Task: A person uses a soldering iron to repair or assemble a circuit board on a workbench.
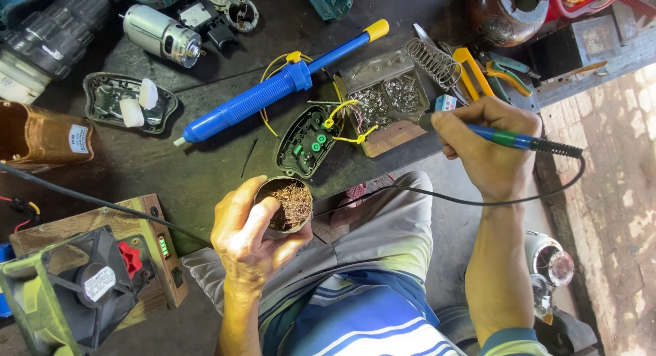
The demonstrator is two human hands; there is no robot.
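Note:
My left hand [247,238] grips a small round tin of brass wire wool [288,204], held up over my lap near the bench edge. My right hand [486,145] holds a soldering iron with a blue and green handle [504,139], like a pen, tip pointing left toward a metal tray of solder bits [386,100]. The iron's black cord [478,200] loops under my right wrist. A black circuit board housing with yellow wires [309,139] lies on the bench between the two hands.
A blue desoldering pump with a yellow cap [273,89] lies across the bench. A small electric motor [160,35], a coiled iron stand [432,61], a yellow utility knife [473,72] and pliers [507,76] lie behind. A fan on a wooden box [92,281] sits at lower left.

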